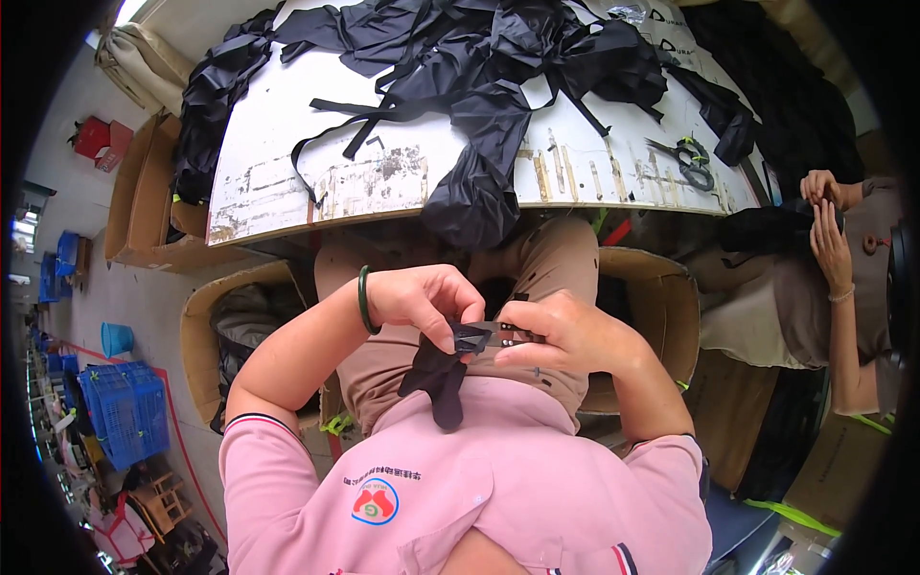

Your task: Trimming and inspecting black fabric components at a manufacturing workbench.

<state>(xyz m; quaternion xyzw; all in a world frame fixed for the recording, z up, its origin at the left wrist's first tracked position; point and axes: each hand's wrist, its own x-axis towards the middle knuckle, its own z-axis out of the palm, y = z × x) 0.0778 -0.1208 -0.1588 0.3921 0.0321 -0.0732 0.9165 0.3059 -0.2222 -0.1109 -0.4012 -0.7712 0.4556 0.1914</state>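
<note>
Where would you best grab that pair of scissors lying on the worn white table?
Probably by the looped handles. The scissors lie flat near the table's right edge, apart from the black fabric pile, so a hand coming from the right or from above meets the handles without snagging cloth. Which end the blades point to is hard to tell.

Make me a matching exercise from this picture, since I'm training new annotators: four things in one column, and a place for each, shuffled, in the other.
Things:
1. green bangle
2. scissors
3. blue crates
4. small black fabric piece

Places:
A. on the floor, at the person's left
B. pinched in the left hand, hanging over the lap
C. on the worn white table, toward its right end
D. around the left wrist

Pairs: 1-D, 2-C, 3-A, 4-B. The right hand holds a small cutting tool against that fabric piece.
</note>
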